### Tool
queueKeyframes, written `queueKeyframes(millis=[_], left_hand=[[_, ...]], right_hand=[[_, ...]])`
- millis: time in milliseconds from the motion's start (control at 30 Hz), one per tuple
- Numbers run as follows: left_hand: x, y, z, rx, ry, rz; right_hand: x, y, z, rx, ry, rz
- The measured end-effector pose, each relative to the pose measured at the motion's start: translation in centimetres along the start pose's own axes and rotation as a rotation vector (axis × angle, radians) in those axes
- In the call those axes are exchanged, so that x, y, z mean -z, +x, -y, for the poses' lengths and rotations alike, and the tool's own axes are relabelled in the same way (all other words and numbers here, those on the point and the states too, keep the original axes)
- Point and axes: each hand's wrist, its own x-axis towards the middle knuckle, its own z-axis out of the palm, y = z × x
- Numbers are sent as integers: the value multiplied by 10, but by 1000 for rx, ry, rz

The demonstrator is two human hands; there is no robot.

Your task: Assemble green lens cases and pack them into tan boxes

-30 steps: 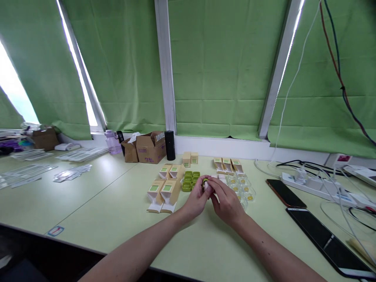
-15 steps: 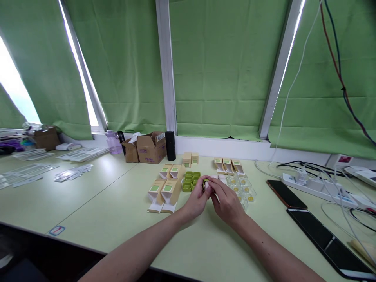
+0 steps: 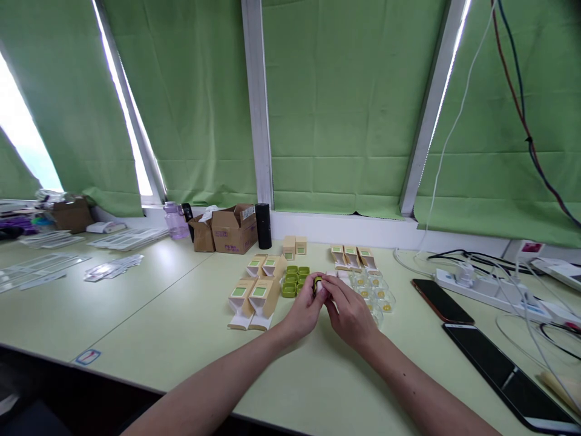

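Above the table, both of my hands meet at a small green cup (image 3: 317, 281) with something whitish at it. My left hand (image 3: 303, 310) is closed on its left side. On the other side, the fingers of my right hand (image 3: 353, 310) pinch it; they hide most of it. Just left of my hands sit several square green cups (image 3: 289, 290) in a cluster. Beyond my right hand lie clear plastic pieces (image 3: 384, 298) with yellow centres, and small white pieces (image 3: 342, 275) partly covered by my fingers. Several cream boxes (image 3: 262, 295) with green-windowed sides and open flaps stand farther left.
Three cream boxes (image 3: 349, 257) and two smaller ones (image 3: 289, 247) stand at the back. Cardboard boxes (image 3: 235, 230) and a black cylinder (image 3: 263, 226) are back left. A phone (image 3: 442, 300), a tablet (image 3: 503, 369) and a power strip (image 3: 492, 292) with cables lie right.
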Motion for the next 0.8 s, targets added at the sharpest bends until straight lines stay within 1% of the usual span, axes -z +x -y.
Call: queueKeyframes(millis=[167,267,367,467,633,800], left_hand=[[-1,1,0,-12,-45,-9],[-1,2,0,3,-74,-7],[0,4,-1,32,-90,-45],[2,5,1,43,-83,-77],[6,5,4,55,0,-72],[7,4,-4,49,9,-46]], right_hand=[[3,1,0,-30,86,44],[4,1,-1,-92,144,65],[3,0,-1,-158,185,66],[3,-1,-3,-185,162,61],[3,-2,-5,-201,122,53],[3,-3,-3,-266,170,72]])
